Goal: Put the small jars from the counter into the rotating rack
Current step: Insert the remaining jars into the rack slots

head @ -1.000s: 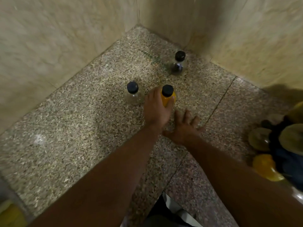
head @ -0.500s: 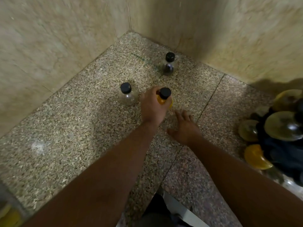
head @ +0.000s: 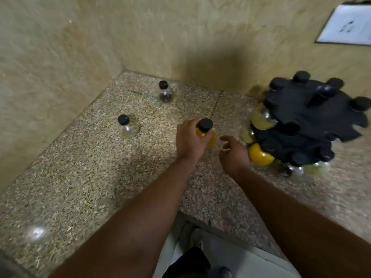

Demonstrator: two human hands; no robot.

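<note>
From the head camera, looking down at the speckled stone counter (head: 84, 177) in a corner of the wall: my left hand (head: 190, 141) is wrapped around a small jar with yellow contents (head: 206, 133), fingers curled about its body just under the black cap, which sticks up above my knuckles. Whether the jar's base touches the counter I cannot tell; my hand hides it.

My right hand (head: 233, 152) is just beside that jar, on its right, with the fingers loosely curled and parted, gripping nothing. Its fingertips point toward the jar but stand a little apart from it.

Two more small jars stand upright on the counter, well apart from both hands. A clear one with a black cap (head: 127, 126) is off to the left of my left hand. Another black-capped jar with something dark inside (head: 165, 92) sits farther back, near the corner.

The black rotating rack (head: 313, 117) stands to the right of my right hand, close by the wall. It looks blurred. Jars already sit in its tiers, black caps showing on top, and one jar with yellow contents (head: 260, 155) lies low on the rack just past my right wrist.
</note>
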